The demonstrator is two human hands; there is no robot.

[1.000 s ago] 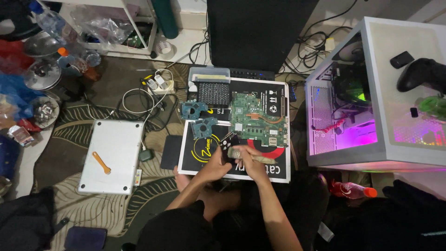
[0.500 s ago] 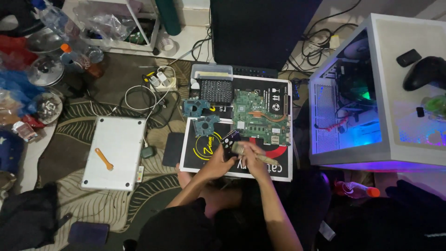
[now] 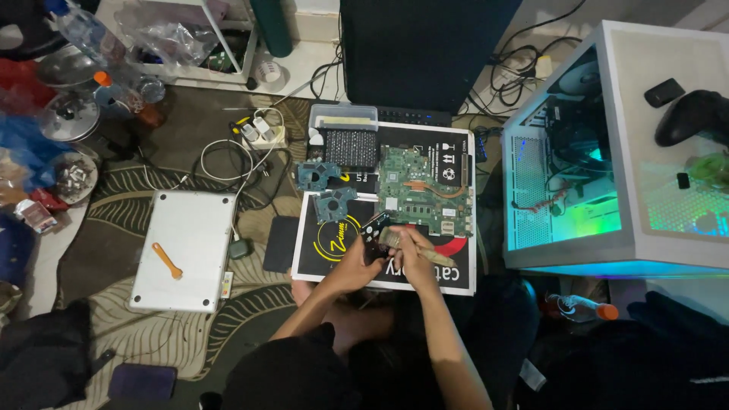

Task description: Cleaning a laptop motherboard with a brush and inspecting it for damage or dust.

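Left hand (image 3: 355, 269) fingers wrapped around a small black part (image 3: 373, 228), held just above the black printed mat (image 3: 334, 254) near its front edge; right hand (image 3: 410, 254) fingers closed in a narrow pinch on a brush (image 3: 402, 241) with a tan handle, bristle end touching the black part. Just behind the hands on the same mat: green laptop motherboard (image 3: 425, 190), two small blue circuit boards (image 3: 325, 190) at its left, black keypad-like module (image 3: 351, 147) at the far edge. Off the mat: silver laptop base (image 3: 186, 250) with an orange pry tool (image 3: 167, 260) lying on it to the left, lit white PC case (image 3: 607, 152) to the right.
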